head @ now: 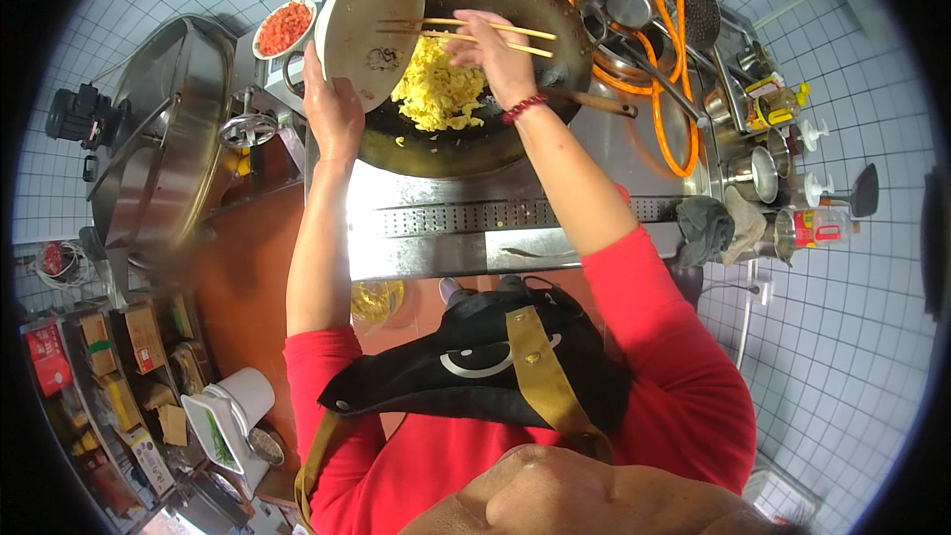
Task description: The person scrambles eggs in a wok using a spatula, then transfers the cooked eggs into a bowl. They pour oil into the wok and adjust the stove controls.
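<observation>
My left hand grips the rim of a large white bowl, tilted over the left side of a big dark wok. The bowl's inner face bears a printed pattern and looks bare of food. Between the fingers of my right hand is a pair of wooden chopsticks, their tips reaching over the bowl's inside. Beneath them, a heap of yellow scrambled eggs lies in the wok. The wok's wooden handle points right, under my right forearm.
A bowl of diced red food stands left of the wok. Orange hose loops over pans and a strainer at right. Bottles, steel pots and cloths line the right side. A large steel cooker stands left.
</observation>
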`<state>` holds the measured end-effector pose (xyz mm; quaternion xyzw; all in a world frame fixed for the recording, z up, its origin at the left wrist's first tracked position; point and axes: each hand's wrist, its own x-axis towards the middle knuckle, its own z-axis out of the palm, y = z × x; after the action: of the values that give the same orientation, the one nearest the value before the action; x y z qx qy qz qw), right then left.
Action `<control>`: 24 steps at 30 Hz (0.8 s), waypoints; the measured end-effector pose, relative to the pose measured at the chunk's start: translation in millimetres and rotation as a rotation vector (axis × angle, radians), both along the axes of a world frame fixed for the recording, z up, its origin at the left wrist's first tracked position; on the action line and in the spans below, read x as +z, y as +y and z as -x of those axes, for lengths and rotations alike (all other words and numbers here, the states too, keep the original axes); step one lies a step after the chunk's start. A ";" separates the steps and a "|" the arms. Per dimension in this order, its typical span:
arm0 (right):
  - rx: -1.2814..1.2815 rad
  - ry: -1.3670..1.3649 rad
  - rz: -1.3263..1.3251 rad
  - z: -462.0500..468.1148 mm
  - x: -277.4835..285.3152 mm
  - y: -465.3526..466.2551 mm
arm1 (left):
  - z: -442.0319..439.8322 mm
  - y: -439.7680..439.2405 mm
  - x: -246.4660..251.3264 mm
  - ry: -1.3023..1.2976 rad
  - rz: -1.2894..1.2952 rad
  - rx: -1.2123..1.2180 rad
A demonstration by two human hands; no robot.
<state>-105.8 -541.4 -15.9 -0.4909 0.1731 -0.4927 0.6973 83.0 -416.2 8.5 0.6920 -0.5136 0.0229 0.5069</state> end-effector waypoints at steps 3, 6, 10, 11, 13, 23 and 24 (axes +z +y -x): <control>-0.149 0.146 -0.147 -2.7 -3.9 -3.3 | 0.8 2.7 1.0 -0.069 -0.011 0.004; -0.284 0.265 -0.125 -0.9 -5.5 4.7 | -0.5 4.6 0.3 -0.099 -0.004 0.020; 0.179 0.010 -0.130 2.7 -2.3 19.0 | -1.7 3.5 -2.5 -0.053 -0.028 0.017; 0.199 0.052 -0.211 1.1 -1.7 21.1 | -1.8 3.6 -3.1 -0.050 -0.026 0.029; -0.071 0.207 -0.259 0.9 -0.4 19.2 | -4.4 2.4 -2.4 -0.073 0.013 0.028; -0.331 0.346 -0.125 7.1 3.1 0.5 | -0.4 7.2 -1.8 -0.087 -0.019 0.030; -0.292 0.313 -0.086 8.6 2.7 1.7 | -1.1 8.2 -2.0 -0.080 -0.010 0.043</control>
<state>-114.4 -539.7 -13.3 -0.5012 0.3694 -0.4981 0.6035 84.1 -407.9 6.4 0.7038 -0.5186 0.0587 0.4819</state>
